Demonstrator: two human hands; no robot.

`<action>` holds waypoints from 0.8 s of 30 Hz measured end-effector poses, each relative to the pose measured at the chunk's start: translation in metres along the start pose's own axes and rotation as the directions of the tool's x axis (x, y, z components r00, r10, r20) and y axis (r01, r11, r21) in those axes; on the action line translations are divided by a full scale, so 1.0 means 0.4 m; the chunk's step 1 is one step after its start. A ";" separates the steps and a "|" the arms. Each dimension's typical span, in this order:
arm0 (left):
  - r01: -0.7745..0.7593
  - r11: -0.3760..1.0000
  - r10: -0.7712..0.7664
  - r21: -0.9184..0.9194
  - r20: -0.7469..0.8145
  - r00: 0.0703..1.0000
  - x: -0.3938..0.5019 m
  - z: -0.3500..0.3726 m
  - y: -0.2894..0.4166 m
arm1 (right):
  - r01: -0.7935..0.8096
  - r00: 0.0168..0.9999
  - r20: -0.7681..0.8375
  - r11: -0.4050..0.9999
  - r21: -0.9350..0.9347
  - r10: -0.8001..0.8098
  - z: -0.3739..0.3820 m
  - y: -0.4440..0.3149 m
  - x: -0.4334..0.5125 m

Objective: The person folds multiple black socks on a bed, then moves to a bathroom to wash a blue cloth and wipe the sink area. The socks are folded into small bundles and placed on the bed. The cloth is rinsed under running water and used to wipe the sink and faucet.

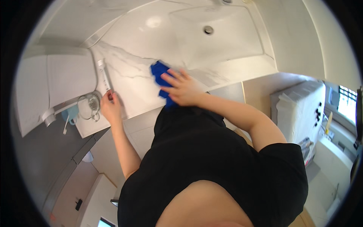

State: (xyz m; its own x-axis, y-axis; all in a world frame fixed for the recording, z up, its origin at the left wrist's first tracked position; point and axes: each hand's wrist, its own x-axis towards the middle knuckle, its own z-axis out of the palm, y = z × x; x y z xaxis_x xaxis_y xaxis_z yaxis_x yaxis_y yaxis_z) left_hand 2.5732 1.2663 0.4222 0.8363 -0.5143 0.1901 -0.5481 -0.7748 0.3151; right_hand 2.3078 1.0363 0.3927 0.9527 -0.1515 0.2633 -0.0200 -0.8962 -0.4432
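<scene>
My left hand (pixel 111 105) has its thumb and fingers closed around the lower end of a slim white stick-shaped item (pixel 105 76) with small dark markings. Whether this item rests on the counter or is lifted off it, I cannot tell. A blue cloth (pixel 161 74) lies crumpled on the white marble-patterned countertop (pixel 133 93), near its front edge. Spread flat over the cloth's right side is my right hand (pixel 183 87), fingers apart and slightly blurred. Part of the cloth is hidden under that palm.
A white washbasin with a metal drain (pixel 208 30) is set in the counter. On the left are a white cabinet (pixel 71 68), a grey vented item (pixel 94 102), a light-blue cup (pixel 70 113) and a toothbrush (pixel 66 124). A white covered box-like object (pixel 300 110) stands at the right.
</scene>
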 end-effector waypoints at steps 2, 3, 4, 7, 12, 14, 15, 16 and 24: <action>0.001 0.999 -0.002 0.049 0.026 1.000 0.002 -0.003 0.009 | -0.137 0.989 0.035 0.984 -0.116 0.142 -0.097 0.110 -0.121; -0.001 0.997 -0.001 0.071 0.030 1.000 0.003 -0.004 0.014 | -0.184 0.982 -0.005 0.966 -0.184 0.187 -0.147 0.168 -0.176; 0.009 0.997 -0.013 0.081 0.050 0.999 0.005 -0.005 0.017 | -0.236 0.971 -0.011 0.939 -0.251 0.241 -0.198 0.223 -0.230; 0.005 0.993 -0.011 0.117 0.053 0.999 0.007 0.001 0.018 | -0.339 0.929 0.003 0.856 -0.391 0.370 -0.344 0.388 -0.372; -0.005 0.978 -0.009 0.209 0.065 0.998 0.011 0.015 0.021 | -0.416 0.905 -0.117 0.798 -0.437 0.408 -0.516 0.615 -0.495; 0.058 0.970 -0.097 0.235 0.160 0.982 0.027 -0.005 0.056 | -0.579 0.815 -0.204 0.743 -0.334 0.543 -0.545 0.645 -0.496; 0.088 0.959 -0.146 0.269 0.207 0.967 0.042 -0.021 0.087 | -0.592 0.802 -0.308 0.749 -0.298 0.511 -0.550 0.638 -0.492; 0.148 0.961 -0.195 0.235 0.192 0.962 0.056 -0.039 0.131 | -0.628 0.757 -0.417 0.737 -0.249 0.503 -0.548 0.614 -0.489; -0.361 0.665 0.362 -0.654 -0.141 0.922 0.152 0.009 0.880 | -0.851 0.518 -0.519 0.467 -0.238 0.680 -0.450 0.406 -0.516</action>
State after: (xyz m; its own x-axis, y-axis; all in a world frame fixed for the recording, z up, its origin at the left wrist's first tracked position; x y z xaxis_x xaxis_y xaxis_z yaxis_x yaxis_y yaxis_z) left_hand 2.4310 0.9612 0.5415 0.5745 -0.7025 0.4201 -0.6567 -0.0893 0.7488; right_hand 2.0533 0.8471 0.4207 0.3227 -0.9043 0.2796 -0.8926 -0.3890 -0.2278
